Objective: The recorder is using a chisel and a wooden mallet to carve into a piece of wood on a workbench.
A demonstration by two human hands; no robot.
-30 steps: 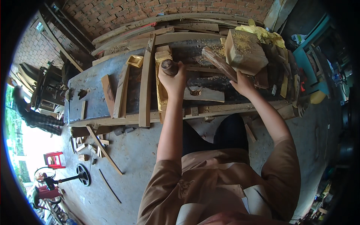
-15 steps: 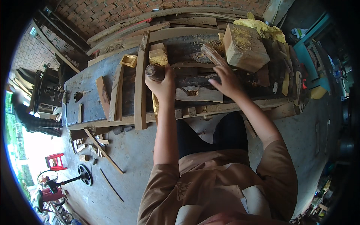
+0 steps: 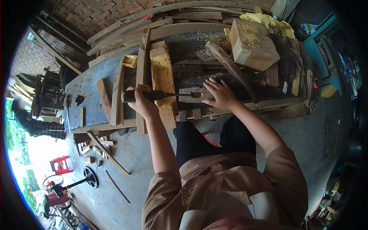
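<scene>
My left hand (image 3: 142, 99) is closed round the dark wooden handle of a chisel (image 3: 157, 94), held level, with its metal shank reaching right to a rough hollow in a pale wooden board (image 3: 187, 98). My right hand (image 3: 221, 94) rests open on that board beside the hollow, fingers apart. A yellow carved wooden block (image 3: 163, 65) lies lengthwise beneath the chisel. Right of my right hand, a long worn wooden club (image 3: 228, 63) lies across the bench, touching nothing of my fingers.
The dark bench (image 3: 82, 111) also holds several planks, a small yellow box (image 3: 128, 61), a large shaving-covered block (image 3: 253, 44) and a yellow sack (image 3: 283, 27). Offcuts (image 3: 103, 150) and a red stool (image 3: 59, 164) are on the floor. Another person (image 3: 32, 122) stands at far left.
The chisel has tipped from end-on to level, pointing right, and shifted left with my left hand. My right hand has let go of the wooden club and come down onto the board.
</scene>
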